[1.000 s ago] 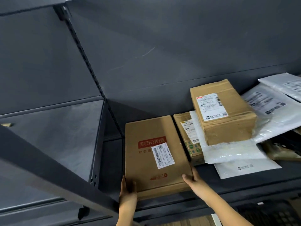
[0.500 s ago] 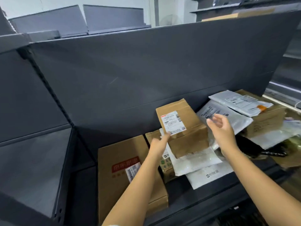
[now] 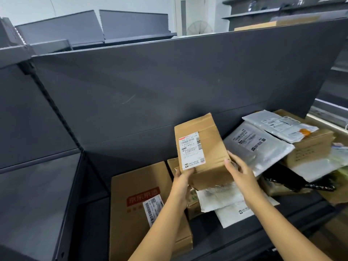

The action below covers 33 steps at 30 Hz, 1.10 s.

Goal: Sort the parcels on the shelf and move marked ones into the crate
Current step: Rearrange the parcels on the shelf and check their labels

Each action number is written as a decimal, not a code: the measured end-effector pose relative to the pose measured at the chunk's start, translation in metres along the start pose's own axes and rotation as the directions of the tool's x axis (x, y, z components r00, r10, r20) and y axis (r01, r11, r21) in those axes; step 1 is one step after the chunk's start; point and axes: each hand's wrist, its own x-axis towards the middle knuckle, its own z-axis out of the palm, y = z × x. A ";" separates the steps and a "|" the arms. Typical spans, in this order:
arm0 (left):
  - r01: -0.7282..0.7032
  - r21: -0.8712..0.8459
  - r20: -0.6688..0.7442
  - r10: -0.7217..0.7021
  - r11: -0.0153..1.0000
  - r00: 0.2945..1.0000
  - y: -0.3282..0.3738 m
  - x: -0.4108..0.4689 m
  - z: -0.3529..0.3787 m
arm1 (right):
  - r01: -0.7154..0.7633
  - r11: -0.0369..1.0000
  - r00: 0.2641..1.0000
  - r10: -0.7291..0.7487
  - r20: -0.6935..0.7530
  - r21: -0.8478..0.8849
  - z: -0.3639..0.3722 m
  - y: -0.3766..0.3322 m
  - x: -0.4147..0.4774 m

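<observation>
My left hand (image 3: 181, 180) grips the small labelled box's (image 3: 207, 147) lower-left corner, my right hand (image 3: 240, 171) its right side; box tilted above white mailers (image 3: 220, 198) on the shelf (image 3: 90, 223), beside the flat red-printed carton (image 3: 135, 213).

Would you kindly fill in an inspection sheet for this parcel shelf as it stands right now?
Surface: dark grey metal shelf, crowded with parcels at its middle and right.
Job's things: small brown cardboard box with a white label, tilted, label facing the camera; flat brown cardboard box with a red logo lying at the left; white padded mailers beneath the small box; grey plastic mailers piled with a brown carton at right. No crate in view.
Clutter: black plastic bag among the parcels at right.
Hands: left hand grips the small box's lower left corner; right hand holds its right side.
Cables: nothing seen.
Surroundings: grey back panel; more grey shelf units behind.
</observation>
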 end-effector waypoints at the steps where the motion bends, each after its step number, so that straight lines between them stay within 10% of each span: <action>1: -0.002 -0.065 0.023 0.003 0.998 1.000 0.000 -0.002 -0.010 | 0.063 0.998 0.998 -0.063 0.011 -0.007 0.003 -0.005 -0.009; 10: -0.178 -0.219 0.103 0.204 0.959 0.973 0.024 -0.036 -0.078 | 0.330 0.944 0.942 -0.330 0.061 0.000 0.068 -0.023 -0.043; 19: -0.560 0.077 -0.050 0.564 0.825 0.824 0.051 -0.095 -0.101 | 0.150 0.872 0.896 -0.319 0.308 0.466 0.106 -0.025 -0.035; 33: -0.574 0.417 -0.248 0.696 0.705 0.674 0.046 -0.130 -0.071 | -0.257 0.653 0.913 -0.079 0.401 0.712 0.133 -0.032 -0.049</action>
